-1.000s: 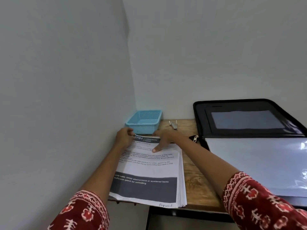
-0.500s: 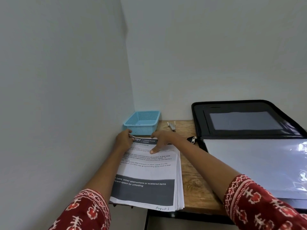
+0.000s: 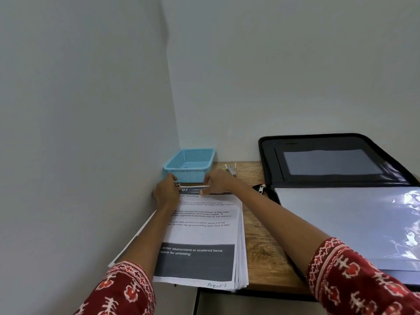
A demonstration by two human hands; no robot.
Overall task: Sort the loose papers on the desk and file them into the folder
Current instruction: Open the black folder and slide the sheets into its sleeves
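Since the earlier frame, the far edge of the top sheet has been raised slightly off the stack, and the right index finger, which was stretched out flat on the print, has been drawn back to that edge. Nearest the camera, two red patterned sleeves (image 3: 363, 280) are seen reaching forward over a wooden desk (image 3: 261, 246). A stack of printed papers (image 3: 200, 235) is laid on the left part of the desk, its near edge overhanging the desk front and its right edges fanned a little; "Page No 1" is handwritten at the bottom of the top sheet. A single white sheet is seen sticking out at the left, beside the wall. To the right, well apart from the stack, an open black zip folder (image 3: 341, 178) is spread out, a clear plastic sleeve lying over its near half and a grey sheet held in its far flap. At the far end of the stack, the left corner is pinched by the left hand (image 3: 167, 192), fingers curled, while the lifted top edge is pinched by the right hand (image 3: 218, 181). Just beyond the hands, a light blue plastic basket (image 3: 189, 165) is set in the corner, and a small metal clip-like object (image 3: 231, 169), too small to identify, lies beside it.
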